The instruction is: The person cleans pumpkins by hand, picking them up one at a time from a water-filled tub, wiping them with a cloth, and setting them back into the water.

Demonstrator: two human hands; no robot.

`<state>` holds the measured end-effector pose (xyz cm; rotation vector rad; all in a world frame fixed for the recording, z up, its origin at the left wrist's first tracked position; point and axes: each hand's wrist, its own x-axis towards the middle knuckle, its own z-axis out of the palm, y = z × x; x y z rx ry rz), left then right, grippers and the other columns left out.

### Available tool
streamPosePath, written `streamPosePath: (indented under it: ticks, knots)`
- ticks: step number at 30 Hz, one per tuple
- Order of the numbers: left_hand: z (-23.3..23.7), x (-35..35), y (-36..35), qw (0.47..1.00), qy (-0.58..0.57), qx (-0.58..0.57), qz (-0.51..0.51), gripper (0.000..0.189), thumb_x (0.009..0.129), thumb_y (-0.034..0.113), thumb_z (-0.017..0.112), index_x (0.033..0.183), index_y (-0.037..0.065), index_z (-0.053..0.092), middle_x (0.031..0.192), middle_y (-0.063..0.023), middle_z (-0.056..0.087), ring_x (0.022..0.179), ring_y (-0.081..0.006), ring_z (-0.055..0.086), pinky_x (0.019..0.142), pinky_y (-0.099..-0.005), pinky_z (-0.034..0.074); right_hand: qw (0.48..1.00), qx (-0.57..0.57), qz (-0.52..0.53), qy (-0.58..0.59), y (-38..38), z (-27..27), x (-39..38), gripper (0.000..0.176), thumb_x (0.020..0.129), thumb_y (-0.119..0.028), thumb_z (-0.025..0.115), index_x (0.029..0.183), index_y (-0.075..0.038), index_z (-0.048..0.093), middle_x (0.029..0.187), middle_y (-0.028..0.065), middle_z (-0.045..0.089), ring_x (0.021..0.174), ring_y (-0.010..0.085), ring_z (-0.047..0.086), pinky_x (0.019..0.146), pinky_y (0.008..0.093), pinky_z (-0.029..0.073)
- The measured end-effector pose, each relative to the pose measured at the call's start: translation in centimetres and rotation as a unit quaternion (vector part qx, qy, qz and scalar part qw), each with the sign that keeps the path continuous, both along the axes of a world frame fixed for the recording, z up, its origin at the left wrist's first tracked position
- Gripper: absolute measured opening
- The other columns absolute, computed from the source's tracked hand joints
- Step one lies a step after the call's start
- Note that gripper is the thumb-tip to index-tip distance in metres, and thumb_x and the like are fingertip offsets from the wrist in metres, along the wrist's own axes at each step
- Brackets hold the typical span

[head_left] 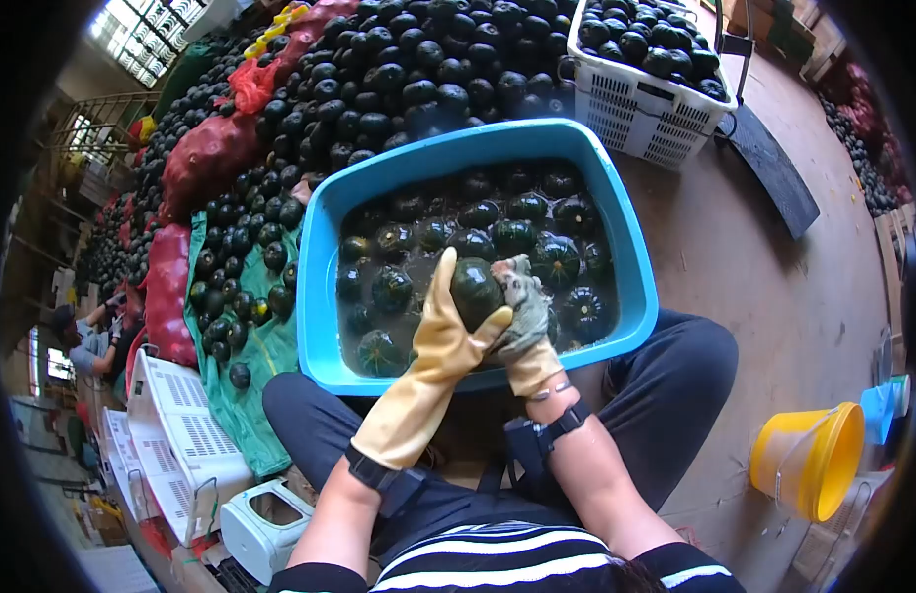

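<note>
A round, dark green pumpkin [476, 288] is held over the near part of a blue plastic tub [320, 296]. My left hand [443, 331], in a long cream rubber glove, grips it from the left with the thumb across its lower front. On its right side my right hand [529, 361], gloved too, presses a wet, greyish-green rag [523, 301] against the skin; the rag hides most of those fingers. Murky water fills the tub, and several more pumpkins [555, 259] sit partly sunk in it.
Behind the tub rises a big heap of pumpkins [418, 69]. A white crate [636, 119] full of them stands back right. Red net sacks [211, 163] and a green sheet [255, 366] lie left. A yellow bucket [809, 460] is at right. Another person [97, 341] sits far left.
</note>
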<state>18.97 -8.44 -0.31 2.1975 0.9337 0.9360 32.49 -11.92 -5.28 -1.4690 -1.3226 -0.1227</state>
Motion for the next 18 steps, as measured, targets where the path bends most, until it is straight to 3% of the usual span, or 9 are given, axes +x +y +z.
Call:
streamPosePath:
  ticks: [3,5,7,9,10,11,14,15,18]
  knots:
    - [1.9,-1.3,-2.5,0.970,-0.009,-0.241,0.005,0.113,0.082,0.038,0.085,0.160,-0.002,0.013,0.144,-0.0275,0.052,0.133,-0.0352,0.053,0.115,-0.0404,0.039,0.998,-0.049,0.020,0.044,2.4,-3.4,0.9,0.024,0.081,-0.035,0.070,0.083,-0.012,0.064,0.090,0.0095,0.066,0.089,0.0285,0.063,0.084,0.0405,0.049]
    - [3.3,-0.9,-1.5,0.920,-0.107,-0.369,0.077,0.066,0.101,0.048,0.060,0.143,-0.002,0.049,0.124,-0.0197,0.066,0.113,-0.0290,0.065,0.099,-0.0360,0.051,0.976,-0.210,-0.052,0.027,2.9,-3.8,0.2,0.027,0.095,-0.026,0.061,0.074,-0.009,0.063,0.073,0.0091,0.065,0.071,0.0262,0.064,0.073,0.0429,0.051]
    - [1.9,-1.2,1.7,0.793,-0.251,-0.548,0.088,0.048,0.107,0.045,0.050,0.112,0.000,0.066,0.089,-0.0063,0.071,0.075,-0.0147,0.066,0.071,-0.0279,0.054,0.963,-0.221,-0.018,0.156,0.7,-0.3,-1.7,0.022,0.097,-0.029,0.060,0.104,-0.009,0.067,0.099,0.0144,0.065,0.092,0.0274,0.062,0.085,0.0432,0.049]
    - [-0.3,-1.9,3.6,0.873,-0.212,-0.436,0.058,0.042,0.107,0.039,0.052,0.110,0.001,0.070,0.084,-0.0030,0.071,0.067,-0.0105,0.061,0.064,-0.0280,0.050,0.976,0.001,0.039,0.215,2.2,-5.0,-4.6,0.032,0.083,-0.036,0.073,0.104,-0.012,0.067,0.098,0.0132,0.063,0.093,0.0340,0.059,0.082,0.0433,0.050]
    - [-0.1,-1.3,3.8,0.873,-0.209,-0.436,0.054,0.042,0.107,0.039,0.052,0.110,0.001,0.070,0.084,-0.0030,0.071,0.067,-0.0105,0.061,0.064,-0.0280,0.050,0.963,-0.253,0.094,-0.011,1.1,-0.1,-2.8,0.044,0.080,-0.035,0.078,0.114,-0.011,0.065,0.109,0.0142,0.062,0.104,0.0342,0.058,0.088,0.0459,0.049]
    - [0.2,-0.7,3.3,0.908,-0.167,-0.378,0.063,0.037,0.106,0.034,0.054,0.106,0.002,0.072,0.083,-0.0025,0.072,0.068,-0.0101,0.062,0.064,-0.0277,0.050,0.960,-0.198,0.137,-0.143,-0.6,4.1,-1.4,0.050,0.076,-0.027,0.082,0.120,-0.010,0.063,0.112,0.0145,0.064,0.107,0.0340,0.061,0.092,0.0441,0.050]
    - [2.9,-0.5,3.3,0.955,-0.074,-0.288,0.014,0.031,0.106,0.023,0.053,0.104,0.000,0.075,0.091,-0.0028,0.073,0.079,-0.0103,0.064,0.075,-0.0261,0.050,0.972,0.048,0.229,0.021,0.4,-1.3,-0.2,0.067,0.069,-0.017,0.088,0.130,-0.009,0.060,0.120,0.0155,0.066,0.110,0.0368,0.065,0.096,0.0399,0.052]
    - [3.6,-0.7,3.4,0.966,-0.025,-0.255,-0.040,0.030,0.107,0.017,0.052,0.106,-0.001,0.075,0.101,-0.0037,0.074,0.089,-0.0109,0.066,0.085,-0.0247,0.051,0.958,0.023,0.264,0.113,-1.2,1.0,-0.3,0.051,0.077,-0.016,0.079,0.122,-0.005,0.057,0.123,0.0173,0.064,0.111,0.0426,0.062,0.112,0.0446,0.045]
    - [2.9,0.7,2.9,0.905,-0.183,-0.372,-0.099,0.028,0.107,0.020,0.055,0.111,0.000,0.074,0.097,-0.0044,0.074,0.087,-0.0101,0.066,0.083,-0.0257,0.052,0.965,0.027,0.203,0.162,-1.0,-1.3,-1.1,0.048,0.083,-0.021,0.076,0.125,-0.006,0.058,0.128,0.0150,0.064,0.114,0.0408,0.061,0.110,0.0451,0.045]
